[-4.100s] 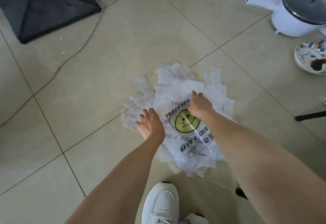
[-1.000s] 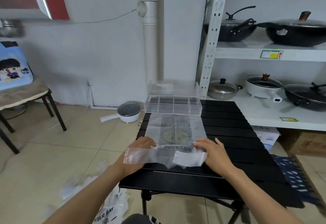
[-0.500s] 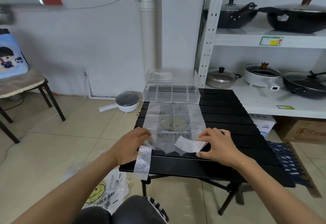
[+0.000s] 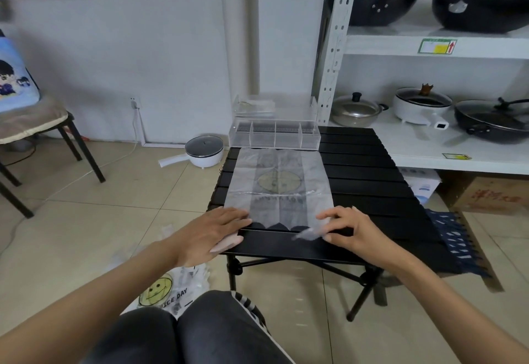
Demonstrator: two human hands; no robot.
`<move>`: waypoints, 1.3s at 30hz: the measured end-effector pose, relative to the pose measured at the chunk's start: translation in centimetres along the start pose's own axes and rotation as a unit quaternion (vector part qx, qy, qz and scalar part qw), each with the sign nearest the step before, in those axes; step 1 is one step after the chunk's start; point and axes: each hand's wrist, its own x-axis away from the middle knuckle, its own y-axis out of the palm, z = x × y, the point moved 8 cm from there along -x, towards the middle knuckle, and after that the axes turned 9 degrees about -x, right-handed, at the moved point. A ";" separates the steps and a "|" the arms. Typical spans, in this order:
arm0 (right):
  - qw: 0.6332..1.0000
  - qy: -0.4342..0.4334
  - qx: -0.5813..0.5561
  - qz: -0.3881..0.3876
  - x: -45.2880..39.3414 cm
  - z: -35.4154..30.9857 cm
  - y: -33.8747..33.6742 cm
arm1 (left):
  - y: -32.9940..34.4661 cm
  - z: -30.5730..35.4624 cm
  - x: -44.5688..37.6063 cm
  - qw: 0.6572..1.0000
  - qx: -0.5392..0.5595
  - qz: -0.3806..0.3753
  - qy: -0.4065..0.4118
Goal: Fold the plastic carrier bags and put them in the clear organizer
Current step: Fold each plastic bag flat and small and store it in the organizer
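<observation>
A translucent plastic carrier bag (image 4: pixel 279 186) with a faint smiley print lies spread flat on the black slatted table (image 4: pixel 372 191), its handles toward me. My left hand (image 4: pixel 211 234) presses flat on the bag's near-left corner and handle at the table's front edge. My right hand (image 4: pixel 352 229) has curled fingers and pinches the blurred near-right handle. The clear organizer (image 4: pixel 274 136), split into several compartments, stands at the table's far edge, just beyond the bag. A pile of more smiley bags (image 4: pixel 166 292) lies on the floor by my left knee.
A white lidded pot (image 4: pixel 204 151) sits on the floor left of the table. The white shelving (image 4: pixel 429 148) on the right holds pans and pots. A chair (image 4: pixel 34 123) stands at the far left. My knees are below the table's front edge.
The bag went from the floor pile onto the table. In the last half second my left hand flattened over the left handle and my right hand drew the right handle down toward me.
</observation>
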 end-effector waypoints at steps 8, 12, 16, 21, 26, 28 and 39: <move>0.994 -0.012 0.098 -0.044 3.5 1.3 1.1 | 1.0 -0.3 0.6 0.997 0.012 -0.069 -0.032; 0.981 -0.009 0.193 -0.029 4.3 2.2 1.5 | 0.9 -0.6 0.9 0.995 0.004 -0.075 -0.070; 0.948 0.004 0.317 0.015 4.3 3.1 1.7 | 1.6 -1.9 1.2 0.986 0.058 -0.084 -0.135; 0.939 -0.040 0.339 0.049 3.9 2.5 2.2 | 1.1 -1.7 1.2 0.982 0.109 -0.021 -0.155; 0.936 -0.074 0.326 0.106 4.1 2.0 1.5 | -0.7 -0.3 1.1 0.987 0.084 0.098 -0.093; 0.935 -0.106 0.315 0.126 4.2 1.3 1.5 | -0.8 0.0 0.9 0.986 0.090 0.109 -0.087; 0.969 -0.108 0.195 0.106 3.3 0.4 0.9 | -0.3 -1.4 -0.4 0.975 0.173 0.055 -0.125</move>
